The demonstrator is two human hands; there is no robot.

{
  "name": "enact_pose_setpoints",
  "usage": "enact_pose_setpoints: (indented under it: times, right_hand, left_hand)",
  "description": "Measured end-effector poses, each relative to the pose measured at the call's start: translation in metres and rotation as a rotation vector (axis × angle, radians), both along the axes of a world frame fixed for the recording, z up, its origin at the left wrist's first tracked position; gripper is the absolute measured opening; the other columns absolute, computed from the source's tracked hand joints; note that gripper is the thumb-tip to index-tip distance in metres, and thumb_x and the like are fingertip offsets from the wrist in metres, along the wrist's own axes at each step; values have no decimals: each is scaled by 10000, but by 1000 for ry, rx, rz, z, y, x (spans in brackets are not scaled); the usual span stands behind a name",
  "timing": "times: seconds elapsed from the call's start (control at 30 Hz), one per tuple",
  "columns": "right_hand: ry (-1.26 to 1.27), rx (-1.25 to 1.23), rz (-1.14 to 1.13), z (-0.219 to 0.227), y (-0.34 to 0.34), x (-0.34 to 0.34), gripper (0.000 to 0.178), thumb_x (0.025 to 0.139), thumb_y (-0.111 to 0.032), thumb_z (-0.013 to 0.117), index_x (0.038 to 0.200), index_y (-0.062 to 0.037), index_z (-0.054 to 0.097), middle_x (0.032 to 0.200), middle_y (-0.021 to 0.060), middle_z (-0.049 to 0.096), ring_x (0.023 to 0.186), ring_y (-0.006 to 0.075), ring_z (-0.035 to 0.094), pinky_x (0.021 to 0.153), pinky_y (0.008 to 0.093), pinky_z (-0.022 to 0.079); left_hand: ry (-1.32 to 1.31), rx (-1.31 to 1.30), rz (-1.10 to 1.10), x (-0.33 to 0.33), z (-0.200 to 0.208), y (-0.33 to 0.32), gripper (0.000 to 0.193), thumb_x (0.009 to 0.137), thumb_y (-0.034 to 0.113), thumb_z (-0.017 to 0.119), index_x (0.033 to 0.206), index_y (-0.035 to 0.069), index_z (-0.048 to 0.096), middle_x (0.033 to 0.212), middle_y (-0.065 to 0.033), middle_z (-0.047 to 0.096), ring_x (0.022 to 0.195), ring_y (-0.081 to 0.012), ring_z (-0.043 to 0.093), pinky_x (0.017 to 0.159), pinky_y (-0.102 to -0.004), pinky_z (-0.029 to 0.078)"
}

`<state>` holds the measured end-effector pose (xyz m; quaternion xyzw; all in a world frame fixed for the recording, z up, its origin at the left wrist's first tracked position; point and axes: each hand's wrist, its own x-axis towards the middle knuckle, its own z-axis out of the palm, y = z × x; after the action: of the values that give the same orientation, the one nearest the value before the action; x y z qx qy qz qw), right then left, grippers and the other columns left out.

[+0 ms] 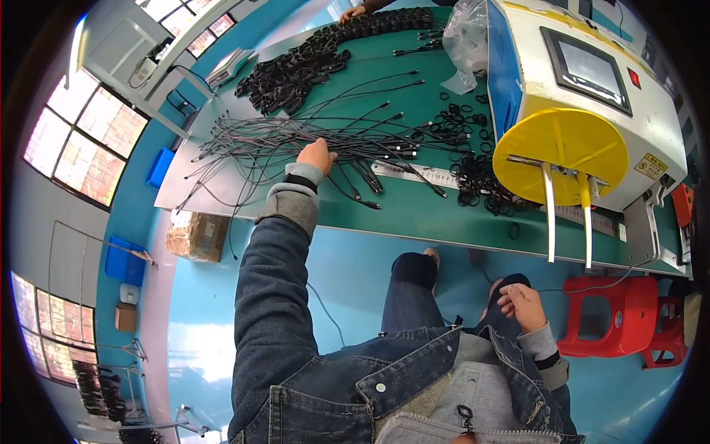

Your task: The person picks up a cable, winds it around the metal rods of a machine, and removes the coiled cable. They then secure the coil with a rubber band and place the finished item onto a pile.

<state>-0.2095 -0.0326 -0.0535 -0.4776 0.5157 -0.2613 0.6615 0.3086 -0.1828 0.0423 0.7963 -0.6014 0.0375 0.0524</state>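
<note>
A spread pile of thin black cables (251, 140) with small connector ends lies across the left of the table. My left hand (318, 157) reaches down into its near edge. The fingers bend round cables there, partly hidden from view. Above my lap is my right hand (522, 306), with fingers curled and the fingertips drawn together. Whatever sits between them, if anything, is too small to make out. Small black loops (484, 181) lie scattered in front of a white machine (592, 81) with a yellow disc (560, 155).
A steel ruler (414, 173) lies along the table (355, 216). Coiled black cables (285, 81) are heaped at the back, where another person's hand (353, 13) rests. A clear plastic bag (464, 44) leans by the machine. Red stools (610, 318) and a cardboard box (196, 235) stand below.
</note>
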Motion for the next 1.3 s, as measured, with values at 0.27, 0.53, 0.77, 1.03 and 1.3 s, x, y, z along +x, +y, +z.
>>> enact_pose_setpoints:
  times: [0.27, 0.53, 0.77, 1.03, 1.3]
  right_hand:
    - [0, 13, -5, 4, 7, -6, 275, 910, -243, 461, 926, 0, 589, 733, 48, 605, 563, 73, 526, 499, 187, 429]
    - [-95, -286, -70, 35, 18, 2, 245, 885, -172, 513, 1031, 16, 571, 825, 63, 613, 608, 91, 536, 521, 196, 425]
    - [339, -1695, -253, 148, 18, 12, 365, 772, -93, 651, 1097, 39, 549, 1021, 165, 576, 716, 233, 561, 637, 278, 484]
    - [767, -1806, -426, 173, 0, -24, 327, 660, 54, 680, 980, 28, 619, 1000, 153, 582, 773, 278, 583, 609, 304, 498]
    - [441, -1683, -683, 135, -72, -13, 217, 685, 27, 683, 893, 7, 627, 729, 134, 608, 581, 262, 583, 537, 304, 486]
  left_hand:
    - [216, -1018, -73, 15, 133, -21, 235, 828, 235, 558, 804, 12, 627, 743, -154, 613, 677, -294, 582, 625, -385, 449]
    - [587, -770, -465, -110, 137, 92, 110, 839, 82, 553, 807, -19, 582, 651, -6, 527, 580, -64, 442, 529, -212, 362]
    - [540, -264, -840, -240, 125, 190, 57, 754, -16, 601, 803, 11, 592, 624, -98, 494, 526, -196, 472, 479, -278, 372]
    - [1076, -100, -717, -313, 126, 159, 86, 798, 20, 593, 869, -23, 616, 681, -13, 574, 594, -69, 490, 527, -206, 385]
    - [1262, -312, -681, -331, 88, 81, 125, 809, 34, 616, 904, -43, 635, 703, 14, 585, 619, -39, 487, 563, -174, 397]
